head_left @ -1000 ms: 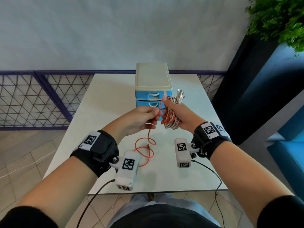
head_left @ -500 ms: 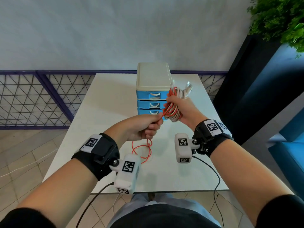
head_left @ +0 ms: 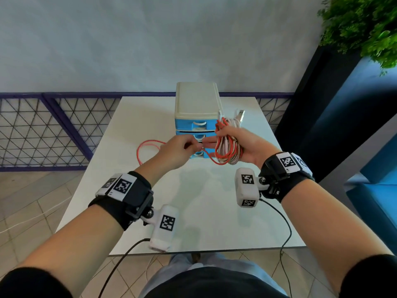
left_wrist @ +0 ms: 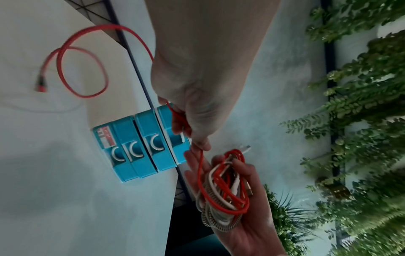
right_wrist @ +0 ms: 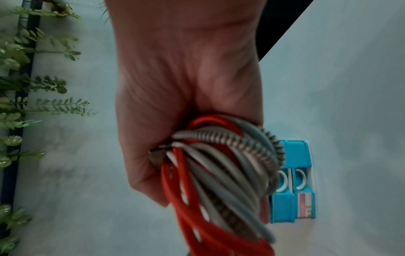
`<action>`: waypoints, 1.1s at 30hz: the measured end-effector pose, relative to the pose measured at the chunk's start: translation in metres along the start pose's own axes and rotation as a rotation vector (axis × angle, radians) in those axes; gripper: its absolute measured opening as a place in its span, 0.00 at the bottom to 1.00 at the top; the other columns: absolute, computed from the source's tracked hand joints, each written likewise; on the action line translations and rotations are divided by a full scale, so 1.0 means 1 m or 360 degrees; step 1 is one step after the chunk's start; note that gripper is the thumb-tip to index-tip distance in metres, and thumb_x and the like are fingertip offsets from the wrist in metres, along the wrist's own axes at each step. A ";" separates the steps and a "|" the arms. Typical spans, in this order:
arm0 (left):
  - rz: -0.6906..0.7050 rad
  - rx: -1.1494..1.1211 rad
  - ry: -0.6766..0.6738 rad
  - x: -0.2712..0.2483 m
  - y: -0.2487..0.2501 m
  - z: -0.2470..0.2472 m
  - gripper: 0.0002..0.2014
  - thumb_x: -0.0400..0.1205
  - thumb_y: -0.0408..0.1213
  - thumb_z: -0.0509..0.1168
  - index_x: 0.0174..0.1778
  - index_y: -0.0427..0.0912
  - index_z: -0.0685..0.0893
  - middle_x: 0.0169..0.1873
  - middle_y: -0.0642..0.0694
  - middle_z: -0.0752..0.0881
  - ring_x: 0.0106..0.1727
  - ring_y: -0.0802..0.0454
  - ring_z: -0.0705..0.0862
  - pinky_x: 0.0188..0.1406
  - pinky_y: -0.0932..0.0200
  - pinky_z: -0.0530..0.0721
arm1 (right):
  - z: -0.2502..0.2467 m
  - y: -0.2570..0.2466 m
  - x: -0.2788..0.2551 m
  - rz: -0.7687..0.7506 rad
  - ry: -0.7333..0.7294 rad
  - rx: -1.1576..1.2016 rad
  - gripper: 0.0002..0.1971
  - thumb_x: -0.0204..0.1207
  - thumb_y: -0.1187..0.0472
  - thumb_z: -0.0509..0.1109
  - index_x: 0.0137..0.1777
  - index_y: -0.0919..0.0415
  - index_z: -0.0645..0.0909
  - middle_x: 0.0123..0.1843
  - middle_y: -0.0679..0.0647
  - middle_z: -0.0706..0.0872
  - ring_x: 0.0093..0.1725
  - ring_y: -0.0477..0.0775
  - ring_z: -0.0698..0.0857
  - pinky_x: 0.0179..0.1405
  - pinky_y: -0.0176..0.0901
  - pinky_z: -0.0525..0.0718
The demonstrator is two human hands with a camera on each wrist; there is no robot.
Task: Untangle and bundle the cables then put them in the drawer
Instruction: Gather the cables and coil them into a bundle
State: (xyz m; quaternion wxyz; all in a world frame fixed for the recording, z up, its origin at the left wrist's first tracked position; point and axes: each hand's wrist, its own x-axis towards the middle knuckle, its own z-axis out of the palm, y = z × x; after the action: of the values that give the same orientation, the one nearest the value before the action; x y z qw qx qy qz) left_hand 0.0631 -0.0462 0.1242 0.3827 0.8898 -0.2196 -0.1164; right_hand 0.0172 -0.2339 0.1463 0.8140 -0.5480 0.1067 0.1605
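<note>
Your right hand (head_left: 242,145) serves as the spool: its fingers (left_wrist: 195,166) lie fairly straight under the bundle (head_left: 228,147) of red, white and braided cables, and the thumb comes over the top to pin the loops against the palm. That keeps the finished turns from springing apart while leaving the fingertips free to accept the next turn. The plug ends (head_left: 240,114) stick up above the hand, out of the way of the winding.

Your left hand (head_left: 179,151) is clenched on the red cable (head_left: 150,144), pinching it just beside the right fingertips. Holding it this close to the bundle gives you control over where the next loop lands. The loose tail arcs out to the left above the table (head_left: 204,211) and ends in a red plug (left_wrist: 40,84); whether that plug touches the table I can't tell.

The drawer unit (head_left: 196,117) stands at the far middle of the table, directly behind your hands. All three drawers look closed, though the middle one shows a dark gap along its top. My reading is that you are on the last stretch of winding: the red tail has to go onto the bundle before either hand is free to pull a handle.

One risk: a springy tail like that may flick and snag as you draw it in.
</note>
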 end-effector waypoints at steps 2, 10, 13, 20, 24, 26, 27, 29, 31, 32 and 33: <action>0.0069 0.0118 0.0143 0.001 0.008 0.001 0.08 0.82 0.49 0.63 0.40 0.52 0.81 0.36 0.55 0.83 0.44 0.51 0.80 0.50 0.50 0.73 | 0.005 0.005 0.001 0.0068 -0.0108 -0.0147 0.12 0.75 0.68 0.68 0.58 0.68 0.78 0.62 0.74 0.83 0.66 0.73 0.81 0.63 0.65 0.81; 0.0011 0.0238 0.0301 0.002 0.004 -0.001 0.17 0.80 0.57 0.62 0.38 0.46 0.81 0.29 0.55 0.79 0.33 0.54 0.76 0.35 0.56 0.67 | 0.007 0.006 0.000 0.0061 0.0037 -0.0505 0.03 0.76 0.70 0.66 0.43 0.68 0.81 0.36 0.62 0.86 0.38 0.59 0.87 0.58 0.63 0.83; -0.0288 -0.0259 0.0023 0.001 -0.003 -0.009 0.21 0.86 0.51 0.55 0.34 0.42 0.81 0.26 0.49 0.74 0.23 0.52 0.71 0.27 0.60 0.71 | -0.003 0.011 0.004 -0.0045 0.0220 -0.0440 0.04 0.74 0.72 0.66 0.40 0.66 0.79 0.34 0.62 0.84 0.34 0.58 0.85 0.57 0.62 0.83; -0.0657 -0.1706 -0.0485 -0.011 0.002 -0.011 0.11 0.87 0.40 0.55 0.42 0.44 0.79 0.26 0.53 0.76 0.22 0.59 0.73 0.28 0.65 0.83 | -0.019 0.022 0.012 -0.0149 0.0416 -0.0346 0.04 0.77 0.66 0.70 0.41 0.63 0.79 0.34 0.58 0.83 0.30 0.52 0.87 0.38 0.47 0.88; -0.0566 -0.1600 -0.0518 -0.010 0.018 0.004 0.08 0.83 0.41 0.63 0.43 0.44 0.84 0.29 0.53 0.84 0.26 0.59 0.81 0.34 0.64 0.88 | -0.004 0.026 0.012 -0.0142 0.0218 -0.0144 0.10 0.76 0.55 0.73 0.46 0.63 0.81 0.34 0.57 0.85 0.30 0.53 0.87 0.35 0.46 0.88; -0.0567 -0.1521 -0.0522 -0.010 0.024 0.010 0.07 0.81 0.42 0.66 0.41 0.43 0.85 0.29 0.53 0.86 0.26 0.59 0.82 0.33 0.64 0.88 | 0.005 0.027 0.013 -0.0097 0.0094 -0.0063 0.20 0.73 0.47 0.74 0.50 0.66 0.83 0.37 0.61 0.85 0.31 0.55 0.87 0.34 0.44 0.88; -0.0564 -0.1481 -0.0525 -0.009 0.026 0.013 0.07 0.81 0.42 0.67 0.40 0.43 0.85 0.28 0.53 0.86 0.25 0.60 0.83 0.31 0.65 0.87 | 0.008 0.027 0.013 -0.0082 0.0028 -0.0035 0.25 0.72 0.43 0.74 0.55 0.66 0.82 0.41 0.63 0.86 0.33 0.56 0.87 0.35 0.44 0.88; -0.0559 -0.1387 -0.0522 -0.009 0.030 0.015 0.09 0.80 0.43 0.69 0.37 0.43 0.85 0.27 0.53 0.87 0.25 0.60 0.83 0.29 0.66 0.86 | 0.013 0.026 0.012 -0.0076 -0.0083 -0.0033 0.30 0.74 0.39 0.68 0.64 0.65 0.80 0.48 0.64 0.88 0.38 0.57 0.90 0.38 0.44 0.89; -0.0556 -0.1312 -0.0514 -0.009 0.031 0.014 0.09 0.79 0.44 0.69 0.36 0.44 0.86 0.27 0.53 0.87 0.24 0.60 0.82 0.28 0.66 0.85 | 0.016 0.024 0.009 -0.0112 -0.0148 -0.0037 0.25 0.80 0.45 0.65 0.65 0.65 0.79 0.49 0.62 0.89 0.40 0.55 0.91 0.37 0.43 0.89; -0.0553 -0.1288 -0.0520 -0.010 0.031 0.014 0.09 0.79 0.45 0.69 0.37 0.45 0.86 0.27 0.53 0.87 0.24 0.60 0.81 0.27 0.66 0.85 | 0.018 0.023 0.007 -0.0134 -0.0116 -0.0061 0.18 0.82 0.50 0.65 0.60 0.65 0.80 0.43 0.59 0.90 0.36 0.53 0.90 0.33 0.41 0.88; -0.0548 -0.1267 -0.0533 -0.011 0.031 0.013 0.09 0.79 0.45 0.69 0.37 0.45 0.86 0.27 0.53 0.87 0.23 0.60 0.80 0.27 0.66 0.84 | 0.019 0.023 0.007 -0.0142 -0.0030 -0.0084 0.11 0.81 0.55 0.67 0.53 0.64 0.81 0.35 0.56 0.89 0.30 0.51 0.89 0.28 0.40 0.87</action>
State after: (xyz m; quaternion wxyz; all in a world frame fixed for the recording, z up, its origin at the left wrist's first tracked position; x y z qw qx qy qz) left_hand 0.0392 -0.0680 0.1386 0.6288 0.6661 -0.0658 -0.3957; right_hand 0.0150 -0.2074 0.1311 0.8066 -0.5719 0.0703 0.1319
